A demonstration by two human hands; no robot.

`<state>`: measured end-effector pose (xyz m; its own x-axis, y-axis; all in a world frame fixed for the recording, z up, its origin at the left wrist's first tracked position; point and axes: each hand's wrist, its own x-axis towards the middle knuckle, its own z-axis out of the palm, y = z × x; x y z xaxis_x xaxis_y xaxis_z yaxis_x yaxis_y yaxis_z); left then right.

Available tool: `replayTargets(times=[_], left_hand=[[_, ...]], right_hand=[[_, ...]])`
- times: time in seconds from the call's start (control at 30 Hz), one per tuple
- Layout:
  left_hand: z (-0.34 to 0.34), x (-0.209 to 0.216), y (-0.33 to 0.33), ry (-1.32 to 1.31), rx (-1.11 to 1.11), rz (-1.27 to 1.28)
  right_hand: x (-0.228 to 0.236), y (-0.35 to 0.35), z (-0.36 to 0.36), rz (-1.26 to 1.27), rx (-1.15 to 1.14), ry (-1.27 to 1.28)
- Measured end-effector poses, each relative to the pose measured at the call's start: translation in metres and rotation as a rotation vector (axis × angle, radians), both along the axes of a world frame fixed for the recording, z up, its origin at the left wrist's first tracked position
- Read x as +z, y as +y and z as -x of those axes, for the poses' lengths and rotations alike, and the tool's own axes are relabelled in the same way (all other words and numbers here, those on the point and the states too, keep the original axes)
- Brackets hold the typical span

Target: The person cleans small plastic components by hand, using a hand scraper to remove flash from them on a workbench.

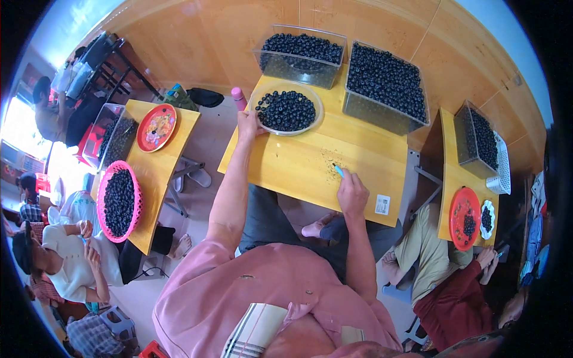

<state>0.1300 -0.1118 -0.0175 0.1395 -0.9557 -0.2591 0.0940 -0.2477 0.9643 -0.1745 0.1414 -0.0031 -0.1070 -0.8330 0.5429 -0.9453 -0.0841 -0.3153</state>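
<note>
My left hand grips the near left rim of a round, shallow translucent bowl. A pile of small, dark, round pieces lies in it; whether they are berries or beads I cannot tell. My right hand is closed around a small tool with a light blue handle. Its dark tip points at a scatter of dark crumbs on the yellow wooden table. The tip's shape is too small to make out.
Two clear bins, one at the back and one at the right, hold more dark pieces. A pink bottle stands beside the bowl. People work at side tables: left with a pink basket, right with a red plate.
</note>
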Motion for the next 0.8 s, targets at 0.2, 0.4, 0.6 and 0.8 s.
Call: replayTargets(times=[0.2,0.4,0.6,0.8], left_hand=[[0.015,0.036,0.041,0.111,-0.076,-0.079],[-0.005,0.093,0.039,0.256,-0.183,0.189],[-0.003,0.196,-0.017,0.189,-0.183,0.268],[0.009,0.242,-0.101,0.035,-0.299,0.188]], right_hand=[[-0.002,0.002,0.002,-0.006,-0.008,0.0],[-0.002,0.002,0.003,-0.024,-0.007,-0.021],[0.0,0.002,0.005,0.013,0.004,-0.053],[-0.001,0.003,0.009,-0.026,0.006,-0.086]])
